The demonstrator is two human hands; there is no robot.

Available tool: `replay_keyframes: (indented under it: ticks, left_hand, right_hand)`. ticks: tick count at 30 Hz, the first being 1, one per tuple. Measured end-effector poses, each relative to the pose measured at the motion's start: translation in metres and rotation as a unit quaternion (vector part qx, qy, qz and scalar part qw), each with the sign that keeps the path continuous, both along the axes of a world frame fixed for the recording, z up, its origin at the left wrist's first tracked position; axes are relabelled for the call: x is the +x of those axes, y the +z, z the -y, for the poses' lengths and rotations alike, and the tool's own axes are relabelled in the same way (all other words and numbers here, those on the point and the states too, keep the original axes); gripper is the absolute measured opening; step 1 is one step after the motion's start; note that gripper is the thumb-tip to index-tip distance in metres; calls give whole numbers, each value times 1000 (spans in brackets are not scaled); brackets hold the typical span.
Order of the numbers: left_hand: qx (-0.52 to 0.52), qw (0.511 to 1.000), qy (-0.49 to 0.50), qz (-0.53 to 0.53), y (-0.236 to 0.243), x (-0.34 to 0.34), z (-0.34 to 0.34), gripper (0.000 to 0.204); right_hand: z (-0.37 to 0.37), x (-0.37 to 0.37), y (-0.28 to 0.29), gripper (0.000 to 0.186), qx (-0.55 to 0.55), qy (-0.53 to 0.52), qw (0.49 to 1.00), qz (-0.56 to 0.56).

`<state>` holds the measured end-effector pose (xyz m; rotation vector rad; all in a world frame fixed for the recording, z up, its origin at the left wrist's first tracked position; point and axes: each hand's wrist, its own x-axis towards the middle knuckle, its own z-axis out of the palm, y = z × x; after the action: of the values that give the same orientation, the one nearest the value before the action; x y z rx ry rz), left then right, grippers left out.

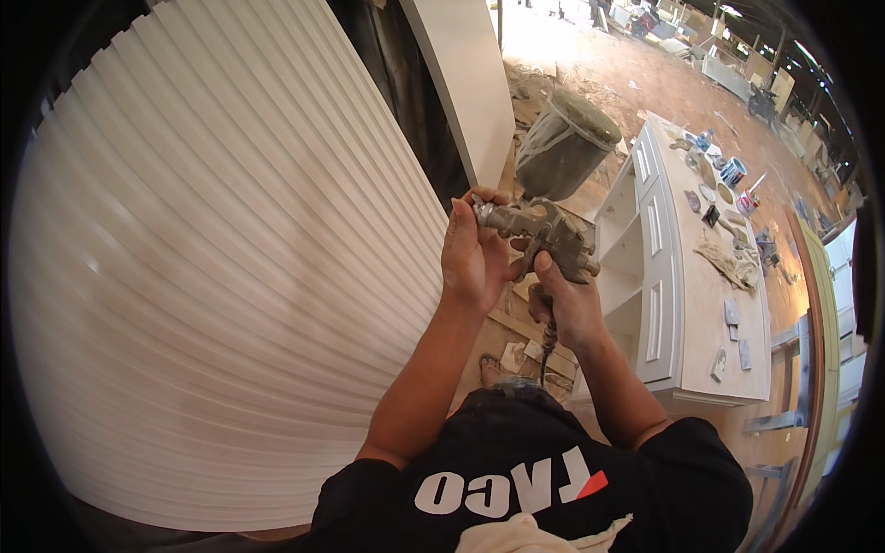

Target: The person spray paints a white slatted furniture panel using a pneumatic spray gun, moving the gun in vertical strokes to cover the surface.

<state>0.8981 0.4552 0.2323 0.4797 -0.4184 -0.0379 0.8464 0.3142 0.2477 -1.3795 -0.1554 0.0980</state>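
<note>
My right hand is wrapped round the handle of a grey, paint-crusted spray gun, its thumb against the gun's back. At the other end of the gun, my left hand closes its fingers about the nozzle. A grey cup with streaks of pale paint stands above the gun and appears joined to it. From below the handle, a dark hose runs down towards my body. To the left of the gun is a large white ribbed panel.
A white cabinet with panelled fronts stands at the right; paint cans, a rag and several small blocks lie on its top. A smooth white board rises at the far side. Debris litters the floor.
</note>
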Motion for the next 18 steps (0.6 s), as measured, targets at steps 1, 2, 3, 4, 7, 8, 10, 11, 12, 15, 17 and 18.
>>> replay_keyframes:
  ticks: [1, 2, 3, 4, 7, 8, 10, 11, 12, 15, 17, 18]
  left_hand:
    - [-9, 1000, -6, 9, 1, 0, 0, 39]
    - [-10, 1000, -5, 6, -1, 2, -1, 39]
    - [-12, 1000, -4, 3, -4, 3, -3, 40]
    - [-13, 1000, -2, 0, -6, 4, -5, 41]
    - [103, 978, 166, -66, 3, -1, -10, 40]
    - [154, 957, 237, -65, 8, -12, -11, 38]
    - [252, 895, 366, -46, 31, -43, -6, 35]
    - [256, 900, 345, 77, 42, -59, -11, 32]
    - [247, 893, 336, 167, 59, -75, -13, 28]
    - [232, 835, 356, 349, 114, -116, -20, 23]
    - [229, 839, 372, 325, 135, -137, -19, 19]
    - [203, 878, 345, 262, 130, -155, -2, 11]
  right_hand:
    - [-2, -1, 0, 49, 3, -4, 1000, -9]
    - [-3, -1, 0, 49, 6, -8, 1000, -18]
    - [-5, -1, 0, 48, 4, -7, 1000, -12]
    - [-7, 0, 1, 48, 3, -5, 1000, -5]
    - [-8, 9, 3, 44, -15, -26, 999, 15]
    - [-7, 15, 4, 43, -23, -37, 999, 22]
    - [9, 35, 4, 41, -42, -92, 994, 29]
    - [13, 48, 4, 41, -47, -116, 992, 34]
    - [13, 60, 8, 40, -50, -140, 988, 44]
    - [6, 103, 14, 38, -67, -185, 979, 61]
    - [2, 143, 12, 37, -80, -197, 974, 79]
    - [10, 163, 10, 37, -91, -206, 971, 82]
